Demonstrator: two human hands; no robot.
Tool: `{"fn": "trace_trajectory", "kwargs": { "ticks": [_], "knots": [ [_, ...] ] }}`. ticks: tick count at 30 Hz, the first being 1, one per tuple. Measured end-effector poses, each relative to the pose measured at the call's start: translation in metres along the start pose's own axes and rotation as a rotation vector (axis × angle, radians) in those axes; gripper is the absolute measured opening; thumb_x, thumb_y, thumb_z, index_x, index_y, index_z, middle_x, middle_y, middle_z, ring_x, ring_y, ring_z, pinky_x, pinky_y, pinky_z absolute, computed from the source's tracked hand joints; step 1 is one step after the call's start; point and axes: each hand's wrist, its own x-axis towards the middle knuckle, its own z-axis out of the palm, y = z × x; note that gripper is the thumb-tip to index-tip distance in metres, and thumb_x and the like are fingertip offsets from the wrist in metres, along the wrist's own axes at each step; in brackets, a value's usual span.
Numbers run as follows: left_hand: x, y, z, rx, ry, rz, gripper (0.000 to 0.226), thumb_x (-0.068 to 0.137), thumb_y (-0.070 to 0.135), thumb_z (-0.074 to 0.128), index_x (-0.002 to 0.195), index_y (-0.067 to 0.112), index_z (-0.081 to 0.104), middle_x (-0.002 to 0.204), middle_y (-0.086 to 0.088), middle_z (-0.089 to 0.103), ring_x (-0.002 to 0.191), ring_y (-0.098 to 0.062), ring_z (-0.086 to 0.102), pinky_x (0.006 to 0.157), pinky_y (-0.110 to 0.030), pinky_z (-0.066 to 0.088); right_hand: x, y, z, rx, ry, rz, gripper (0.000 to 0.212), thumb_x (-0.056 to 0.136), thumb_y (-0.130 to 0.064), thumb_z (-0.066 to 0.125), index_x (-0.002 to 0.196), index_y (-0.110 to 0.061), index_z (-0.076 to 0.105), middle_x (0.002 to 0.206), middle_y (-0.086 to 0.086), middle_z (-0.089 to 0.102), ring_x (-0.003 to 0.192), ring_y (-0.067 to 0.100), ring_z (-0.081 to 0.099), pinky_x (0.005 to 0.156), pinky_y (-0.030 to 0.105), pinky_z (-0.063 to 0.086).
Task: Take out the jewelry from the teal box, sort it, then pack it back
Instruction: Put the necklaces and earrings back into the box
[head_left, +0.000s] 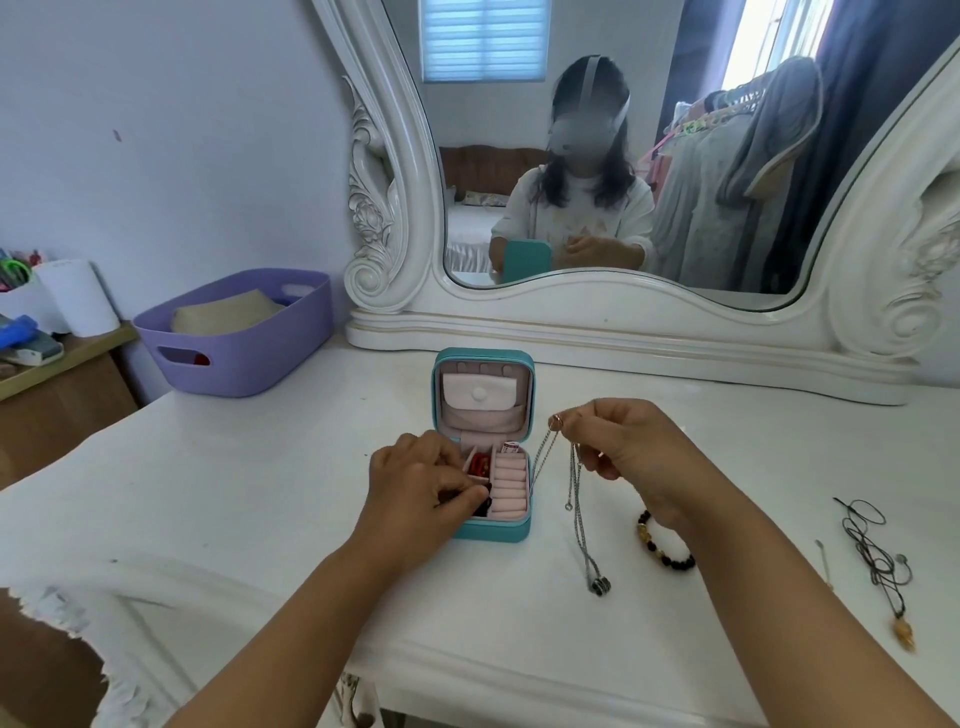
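The teal box (483, 525) is sitting open on the white table (260, 493). The left hand (415, 483) is pinching something dark inside it, while the right hand (623, 447) is pinching silver chains (576, 499) dangling beside the box.

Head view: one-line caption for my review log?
Left hand reaches into the open teal jewelry box while right hand lifts a silver chain necklace beside it.

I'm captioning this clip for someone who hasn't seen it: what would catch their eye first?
Centre stage, the open teal box stands on the white table, the left hand reaching into it. Just right, the right hand holds up a silver chain necklace, beside a dark bead bracelet. Behind, a large ornate mirror reflects the person.
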Motion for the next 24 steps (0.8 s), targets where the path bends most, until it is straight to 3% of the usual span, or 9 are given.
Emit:
{"fn": "trace_trajectory", "kwargs": {
  "ticks": [3,5,7,9,11,14,16,18,24],
  "knots": [
    [0.006,0.009,-0.005,-0.074,-0.082,-0.27,0.008,0.077,0.036,0.068,0.074,0.031,0.074,0.101,0.013,0.053,0.101,-0.009,0.036,0.082,-0.027,0.018,-0.002,-0.008,0.004,0.256,-0.089,-0.005,0.019,0.086,-0.005,0.05,0.071,-0.009,0.06,0.084,0.015,0.073,0.048,0.012,0.046,0.053,0.025,0.036],
    [0.008,0.013,-0.007,-0.09,-0.095,-0.32,0.005,0.075,0.035,0.07,0.071,0.034,0.07,0.103,0.013,0.053,0.105,-0.01,0.037,0.086,-0.028,0.021,-0.002,-0.013,0.007,0.394,-0.127,-0.007,0.021,0.089,-0.003,0.045,0.071,-0.012,0.053,0.081,0.012,0.074,0.044,0.012,0.046,0.051,0.024,0.039],
    [0.005,0.02,-0.01,-0.144,-0.018,-0.287,0.009,0.077,0.034,0.068,0.071,0.038,0.062,0.102,0.015,0.053,0.106,-0.008,0.041,0.089,-0.027,0.027,-0.002,-0.018,0.009,0.468,-0.146,-0.008,0.021,0.09,-0.004,0.044,0.073,-0.012,0.052,0.069,0.009,0.072,0.043,0.012,0.047,0.048,0.022,0.043],
    [0.002,0.03,-0.016,-0.388,0.025,-0.235,0.011,0.08,0.033,0.066,0.081,0.041,0.058,0.098,0.02,0.054,0.1,-0.003,0.049,0.083,-0.02,0.043,-0.001,-0.022,0.012,0.501,-0.172,-0.021,0.018,0.09,-0.005,0.044,0.076,-0.012,0.053,0.064,0.008,0.07,0.043,0.012,0.049,0.048,0.022,0.045],
    [-0.001,0.046,-0.024,-0.645,-0.082,-0.199,0.026,0.079,0.027,0.068,0.099,0.041,0.058,0.092,0.019,0.059,0.083,0.004,0.058,0.065,-0.011,0.049,0.0,-0.026,0.015,0.513,-0.204,-0.041,0.013,0.091,-0.007,0.045,0.082,-0.009,0.055,0.064,0.008,0.069,0.043,0.012,0.051,0.048,0.022,0.046],
    [-0.001,0.056,-0.02,-0.686,-0.185,-0.184,0.043,0.075,0.028,0.072,0.114,0.036,0.056,0.083,0.0,0.067,0.069,-0.004,0.058,0.067,-0.02,0.052,0.002,-0.036,0.021,0.546,-0.239,-0.067,0.013,0.091,-0.008,0.045,0.081,-0.009,0.054,0.064,0.008,0.069,0.044,0.012,0.052,0.049,0.021,0.047],
    [0.001,0.058,-0.018,-0.652,-0.153,-0.2,0.027,0.079,0.028,0.069,0.105,0.031,0.062,0.085,-0.004,0.07,0.073,-0.009,0.064,0.07,-0.022,0.053,0.003,-0.043,0.024,0.595,-0.258,-0.084,0.015,0.091,-0.008,0.045,0.078,-0.009,0.052,0.063,0.008,0.068,0.043,0.011,0.053,0.049,0.022,0.047],
    [0.001,0.054,-0.019,-0.664,-0.094,-0.234,0.007,0.084,0.023,0.064,0.086,0.028,0.068,0.081,0.003,0.071,0.072,-0.005,0.067,0.063,-0.012,0.051,0.004,-0.049,0.027,0.664,-0.272,-0.09,0.017,0.09,-0.008,0.045,0.075,-0.01,0.052,0.062,0.009,0.068,0.043,0.011,0.053,0.047,0.021,0.048],
    [0.0,0.032,-0.034,-0.827,0.054,-0.369,0.013,0.084,0.015,0.062,0.08,0.021,0.073,0.061,0.004,0.07,0.057,-0.005,0.062,0.054,-0.014,0.051,0.011,-0.049,0.038,0.812,-0.264,-0.018,0.018,0.09,-0.008,0.045,0.075,-0.008,0.054,0.058,0.008,0.068,0.042,0.01,0.054,0.044,0.018,0.048]
  ]
}}
